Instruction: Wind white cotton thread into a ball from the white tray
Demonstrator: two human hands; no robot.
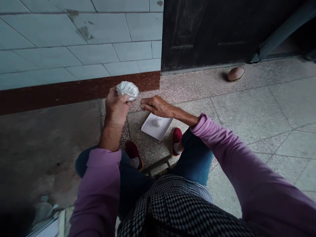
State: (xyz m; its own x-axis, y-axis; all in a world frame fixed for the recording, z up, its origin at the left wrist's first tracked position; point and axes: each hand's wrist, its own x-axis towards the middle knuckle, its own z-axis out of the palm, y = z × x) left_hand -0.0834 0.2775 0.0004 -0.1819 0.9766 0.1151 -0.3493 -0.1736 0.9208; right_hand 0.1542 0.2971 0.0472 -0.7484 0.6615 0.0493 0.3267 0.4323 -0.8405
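Observation:
A ball of white yarn [127, 89] is held up in my left hand [115, 108], with the fingers and thumb wrapped round its lower side. Just to its right, my right hand [158, 106] is closed, knuckles up, a short gap from the ball. Whatever its fingers pinch, if anything, cannot be made out. Below the right hand, a shallow white box lid [149, 129] rests on the floor between my feet. Inside it lies a smaller white ball [157, 122], with a thin strand rising from it toward the right hand.
A white tiled wall [98, 29] with a dark red skirting [81, 89] stands ahead. To its right is a dark door [197, 33]. A rounded brown object [236, 74] sits on the speckled floor [247, 108]. A clear plastic bottle [43, 210] is at the lower left.

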